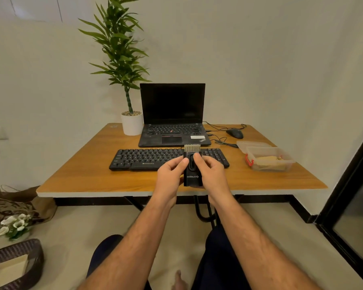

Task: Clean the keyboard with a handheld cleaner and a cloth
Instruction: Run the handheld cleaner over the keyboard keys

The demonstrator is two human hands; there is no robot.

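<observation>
A black handheld cleaner (192,176) with a pale bristle brush at its far end is held upright above the table's front edge. My left hand (169,176) grips its left side, thumb on the front. My right hand (212,174) grips its right side, thumb resting on the slider at the top of the body. Behind the cleaner a black keyboard (147,159) lies flat across the wooden table (82,174); its middle-right part is hidden by the cleaner and my hands. No cloth is clearly in view.
A black laptop (173,116) stands open behind the keyboard, with a potted plant (132,122) at its left and a mouse (235,133) with cables at its right. A clear plastic box (269,159) sits at the right. A wicker basket (15,262) stands on the floor.
</observation>
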